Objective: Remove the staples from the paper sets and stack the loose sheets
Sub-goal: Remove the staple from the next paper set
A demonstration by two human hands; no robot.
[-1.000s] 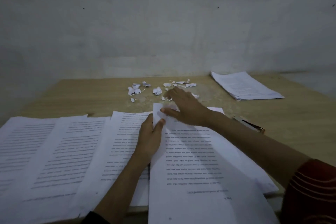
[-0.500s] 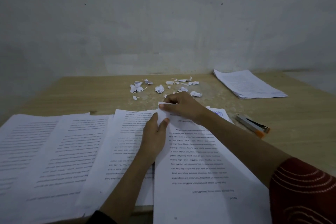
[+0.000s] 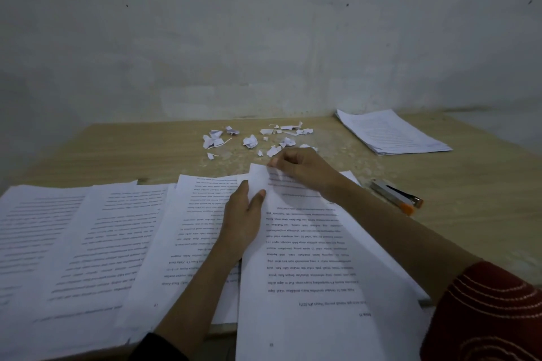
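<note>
A printed paper set (image 3: 316,258) lies in front of me on the wooden table (image 3: 117,149), its text upside down. My right hand (image 3: 305,168) has its fingers curled and pinches the sheet's far corner. My left hand (image 3: 243,214) presses on the sheet's left edge just below that corner, thumb on top of the page. Three more paper sets (image 3: 88,237) lie overlapped to the left. A stack of sheets (image 3: 390,132) lies at the far right. No staple can be made out.
Several torn paper scraps (image 3: 252,141) are scattered at the table's far middle. A grey stapler with an orange end (image 3: 396,196) lies to the right of my right wrist. A plain wall stands behind the table.
My right hand drew back from the scraps to the sheet's far corner and closed its fingers on it. My left hand stayed on the sheet's left edge.
</note>
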